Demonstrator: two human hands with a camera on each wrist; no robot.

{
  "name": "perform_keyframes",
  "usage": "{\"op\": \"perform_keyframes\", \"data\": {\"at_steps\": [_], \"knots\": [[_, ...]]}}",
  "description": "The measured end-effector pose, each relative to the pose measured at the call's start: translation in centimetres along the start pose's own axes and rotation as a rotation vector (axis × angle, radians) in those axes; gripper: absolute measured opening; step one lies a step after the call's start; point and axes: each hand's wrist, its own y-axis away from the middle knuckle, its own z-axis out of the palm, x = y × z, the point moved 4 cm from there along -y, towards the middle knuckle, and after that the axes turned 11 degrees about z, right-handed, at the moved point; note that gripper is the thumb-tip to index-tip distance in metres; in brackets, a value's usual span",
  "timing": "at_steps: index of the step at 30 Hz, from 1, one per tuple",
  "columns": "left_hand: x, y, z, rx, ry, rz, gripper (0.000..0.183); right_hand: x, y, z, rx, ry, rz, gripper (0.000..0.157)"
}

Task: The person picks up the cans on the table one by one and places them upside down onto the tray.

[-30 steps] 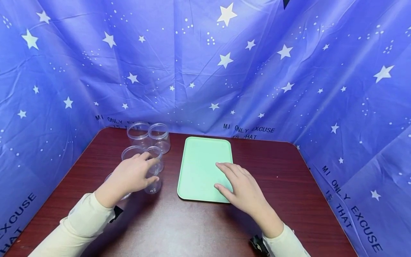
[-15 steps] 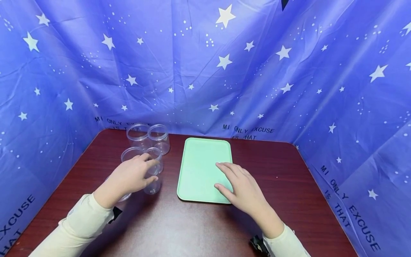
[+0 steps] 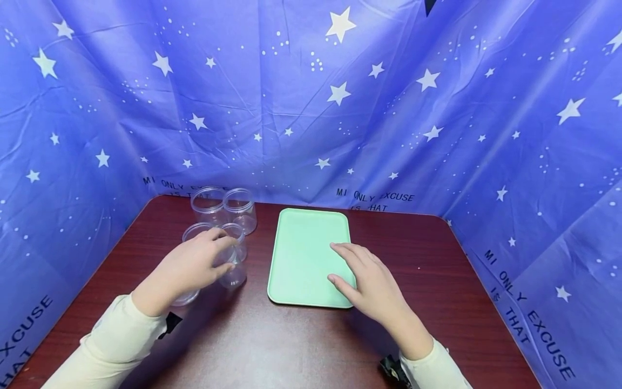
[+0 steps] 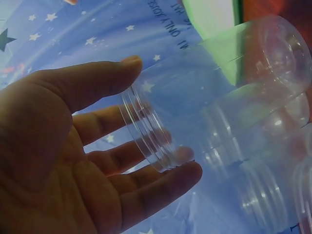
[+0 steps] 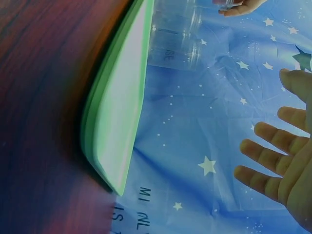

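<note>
My left hand (image 3: 191,263) grips a clear plastic jar (image 3: 235,276) by its ridged rim. In the left wrist view the thumb lies on one side of the jar (image 4: 195,92) and the fingers curve round the other; its round base points away from the palm. Other clear jars stand close behind it, such as one (image 3: 243,219) at the back. My right hand (image 3: 371,281) hovers with spread fingers over the right edge of a light green tray (image 3: 306,259), holding nothing.
Another clear jar (image 3: 186,298) is partly hidden under my left forearm. The jars form a cluster left of the tray on a dark red-brown table (image 3: 272,346). A blue star-printed curtain (image 3: 301,108) encloses the back and sides.
My left hand has shifted slightly left, and the base of the jar in it has swung a little up and right. My right hand has drifted slightly right.
</note>
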Motion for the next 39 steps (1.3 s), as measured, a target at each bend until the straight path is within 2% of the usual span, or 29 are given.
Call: {"op": "perform_keyframes", "data": {"at_steps": [7, 14, 21, 25, 32, 39], "knots": [[0.4, 0.1, -1.0, 0.048, 0.068, -0.006, 0.045, 0.0, 0.0, -0.7, 0.043, -0.045, -0.014, 0.061], [0.5, 0.2, -1.0, 0.109, 0.153, -0.04, 0.044, 0.2, -0.1, -1.1, 0.077, -0.073, -0.017, 0.062], [0.9, 0.2, -0.6, 0.245, 0.265, -0.073, 0.044, 0.4, -0.1, -1.5, 0.123, -0.122, -0.02, 0.061], [1.3, 0.2, -0.3, 0.319, 0.335, -0.117, 0.046, 0.5, -0.2, -1.8, 0.145, -0.147, -0.02, 0.061], [2.2, 0.0, 0.2, 0.389, 0.555, -0.178, 0.048, 0.7, -0.1, -1.8, 0.173, -0.182, -0.024, 0.061], [3.1, -0.3, 1.0, 0.441, 0.816, -0.141, 0.051, 0.5, -0.1, -1.9, 0.176, -0.229, -0.036, 0.061]]}}
